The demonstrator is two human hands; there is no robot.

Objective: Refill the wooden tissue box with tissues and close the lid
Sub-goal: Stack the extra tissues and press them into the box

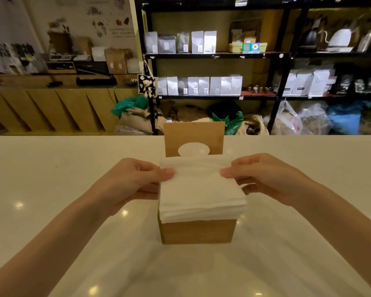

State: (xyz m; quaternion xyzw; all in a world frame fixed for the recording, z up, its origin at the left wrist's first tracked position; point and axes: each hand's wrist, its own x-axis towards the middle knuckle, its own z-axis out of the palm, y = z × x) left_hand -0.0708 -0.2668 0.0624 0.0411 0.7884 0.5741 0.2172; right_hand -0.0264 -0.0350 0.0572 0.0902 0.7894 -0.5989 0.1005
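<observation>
A square wooden tissue box (196, 231) stands in the middle of the white table. Its lid (194, 136), with an oval hole, stands upright at the back. A thick stack of white tissues (199, 189) sits in the box mouth and rises above the rim, overhanging it slightly. My left hand (135, 181) grips the stack's left side, thumb on top and fingers beneath. My right hand (263, 177) grips the right side the same way.
The white glossy table (51, 189) stretches wide on both sides of the box. Beyond its far edge are black shelves (274, 91) with bags and kettles, sacks on the floor, and a wooden counter (51, 108) at the left.
</observation>
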